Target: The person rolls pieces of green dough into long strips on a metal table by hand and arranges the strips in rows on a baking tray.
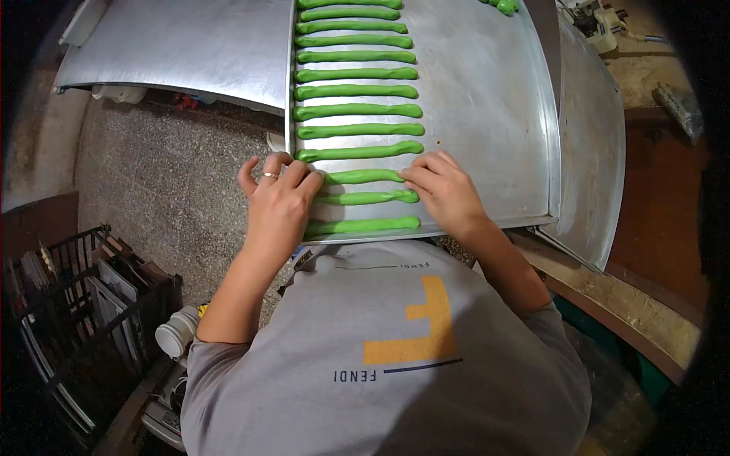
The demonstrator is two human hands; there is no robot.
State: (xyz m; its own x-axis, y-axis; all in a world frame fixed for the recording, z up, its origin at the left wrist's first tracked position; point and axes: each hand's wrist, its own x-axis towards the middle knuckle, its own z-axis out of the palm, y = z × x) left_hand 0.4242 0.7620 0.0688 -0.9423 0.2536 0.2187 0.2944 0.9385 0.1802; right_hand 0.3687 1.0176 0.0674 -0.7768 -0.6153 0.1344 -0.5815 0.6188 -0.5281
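A green dough strip (363,176) lies crosswise on a metal tray (487,106), pinched at both ends. My left hand (280,199), with a ring on one finger, closes on its left end near the tray's left rim. The fingertips of my right hand (445,190) grip the right end. Nearer to me lie two more green strips, one (369,197) just below my hands and another (365,226) along the near rim. Beyond my hands, several similar strips (357,111) run in a neat column up the tray's left side.
A small green lump (503,6) sits at the tray's far right. Left of the tray is a metal tabletop (182,45) above a speckled floor (167,167). A black rack (91,311) with flat panels and a white container (176,332) stand at lower left.
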